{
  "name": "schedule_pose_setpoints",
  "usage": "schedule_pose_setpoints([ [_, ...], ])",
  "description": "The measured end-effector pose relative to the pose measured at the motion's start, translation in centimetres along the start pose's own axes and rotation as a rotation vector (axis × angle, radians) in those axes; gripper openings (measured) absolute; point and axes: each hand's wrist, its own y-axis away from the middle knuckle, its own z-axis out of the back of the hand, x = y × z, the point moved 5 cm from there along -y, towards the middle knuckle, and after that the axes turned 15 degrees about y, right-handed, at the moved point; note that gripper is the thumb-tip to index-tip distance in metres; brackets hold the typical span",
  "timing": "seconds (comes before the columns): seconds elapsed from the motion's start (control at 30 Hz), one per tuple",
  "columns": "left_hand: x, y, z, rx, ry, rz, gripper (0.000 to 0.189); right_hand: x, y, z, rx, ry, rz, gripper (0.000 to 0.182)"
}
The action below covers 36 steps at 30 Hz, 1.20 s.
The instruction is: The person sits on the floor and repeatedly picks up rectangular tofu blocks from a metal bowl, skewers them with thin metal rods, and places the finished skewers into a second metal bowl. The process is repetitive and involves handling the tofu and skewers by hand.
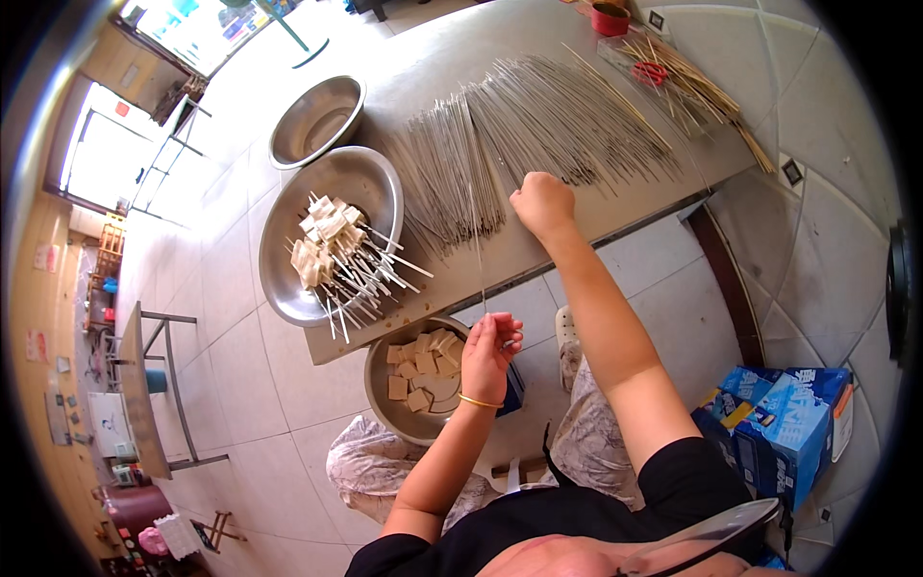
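Note:
My left hand, with a yellow bangle at its wrist, pinches the lower end of a thin skewer that points up over the table edge. My right hand is curled at the near edge of spread metal skewers; whether it grips one is hidden. Another bunch of skewers lies to its left. Below my left hand, a metal basin holds square beige slices. A large steel bowl on the table holds pale folded pieces threaded on skewers.
An empty steel bowl stands behind the large one. Red-handled scissors and wooden sticks lie at the table's far right, near a red container. Blue printed boxes are on the floor at right. A metal-legged table stands at left.

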Motion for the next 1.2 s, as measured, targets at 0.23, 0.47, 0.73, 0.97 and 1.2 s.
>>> schedule_pose_setpoints([
  [0.23,-1.0,-2.8,-2.4,0.039,-0.078,-0.08,0.029,-1.7,-0.1,0.6,0.057,-0.156,-0.046,0.024],
  [0.47,-1.2,-5.7,-4.8,0.023,-0.041,-0.133,0.029,-0.2,3.1,1.8,0.636,-0.626,0.143,0.025],
  [0.73,0.1,-6.0,-2.7,0.191,-0.008,0.036,0.022,0.1,11.1,2.7,0.919,-0.672,0.391,0.023],
  [0.97,-1.3,0.4,-0.4,0.02,-0.246,-0.1,0.019,0.8,14.2,3.9,0.967,-0.55,0.451,0.041],
  [1.2,-0.4,1.6,2.7,0.044,-0.161,0.038,0.018,4.0,16.3,-1.2,0.915,-0.725,0.27,0.047],
])
